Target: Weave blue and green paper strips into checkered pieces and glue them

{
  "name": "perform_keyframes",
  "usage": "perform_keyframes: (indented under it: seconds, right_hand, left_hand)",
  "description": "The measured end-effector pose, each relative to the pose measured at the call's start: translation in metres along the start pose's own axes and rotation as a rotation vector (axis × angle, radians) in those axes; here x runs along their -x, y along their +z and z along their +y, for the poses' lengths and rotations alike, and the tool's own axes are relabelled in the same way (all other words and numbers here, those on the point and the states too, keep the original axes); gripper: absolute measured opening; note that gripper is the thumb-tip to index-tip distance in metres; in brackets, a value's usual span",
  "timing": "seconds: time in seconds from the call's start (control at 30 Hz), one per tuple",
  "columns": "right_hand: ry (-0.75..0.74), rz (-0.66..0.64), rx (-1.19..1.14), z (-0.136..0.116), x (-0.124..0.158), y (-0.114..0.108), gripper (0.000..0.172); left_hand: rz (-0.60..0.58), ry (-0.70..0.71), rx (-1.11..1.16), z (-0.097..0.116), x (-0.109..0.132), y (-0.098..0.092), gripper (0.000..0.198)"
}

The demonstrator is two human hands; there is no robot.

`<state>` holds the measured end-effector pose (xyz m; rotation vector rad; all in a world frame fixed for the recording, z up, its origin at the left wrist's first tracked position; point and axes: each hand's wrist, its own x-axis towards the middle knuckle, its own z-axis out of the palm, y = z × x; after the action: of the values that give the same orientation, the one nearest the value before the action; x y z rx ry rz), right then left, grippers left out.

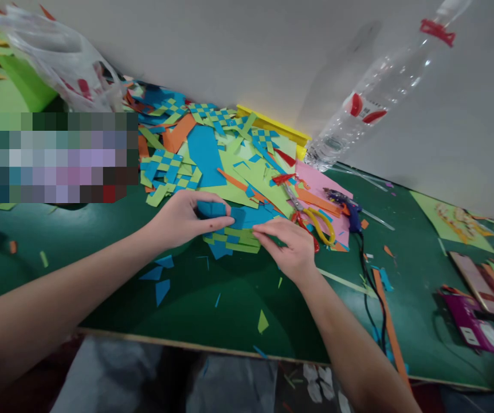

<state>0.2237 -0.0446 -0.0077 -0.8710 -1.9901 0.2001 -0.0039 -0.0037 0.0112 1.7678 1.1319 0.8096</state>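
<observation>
Head view: blue paper (pixel 245 217) held over green strips (pixel 247 242). Curled end clamped in fingers of left hand (pixel 178 215); edge pinched by fingertips of right hand (pixel 292 245). Likely light, bendy, easily torn; best held by edges.

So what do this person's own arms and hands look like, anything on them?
Both forearms are bare, with no sleeve in view. The left hand and right hand show no glove, ring, watch or bracelet. A small dark spot shows by the left thumb.
</observation>
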Motion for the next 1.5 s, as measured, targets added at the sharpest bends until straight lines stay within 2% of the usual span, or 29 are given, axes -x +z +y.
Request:
perform_keyframes:
  seconds: [0.47, 0.63, 0.83, 1.23, 1.4, 1.5]
  right_hand:
    - [-0.071, -0.052, 0.087, 0.0029, 0.0004, -0.0019, 0.011]
    - [0.008, -0.129, 0.058, -0.0012, -0.0005, -0.0029, 0.032]
    - [-0.033, -0.158, 0.133, 0.0028, 0.0033, 0.0015, 0.011]
    - [-0.025, -0.148, 0.098, 0.0059, 0.0026, -0.0001, 0.011]
    - [0.013, -0.148, 0.086, 0.0046, 0.0025, -0.0005, 0.012]
    - [0.028, -0.153, 0.085, 0.0036, 0.0023, -0.0006, 0.013]
  left_hand:
    - [0.041, 0.015, -0.04, -0.0022, 0.0001, -0.0011, 0.027]
    - [0.023, 0.024, -0.035, -0.0019, 0.0004, -0.0018, 0.026]
    - [-0.038, 0.027, -0.054, -0.0036, 0.0009, -0.0006, 0.027]
    - [-0.013, 0.042, -0.086, -0.0024, 0.0003, -0.003, 0.026]
    - [-0.02, 0.037, 0.013, -0.0012, 0.0, -0.0026, 0.027]
    - [-0.043, 0.046, 0.09, -0.0004, -0.0011, -0.001, 0.037]
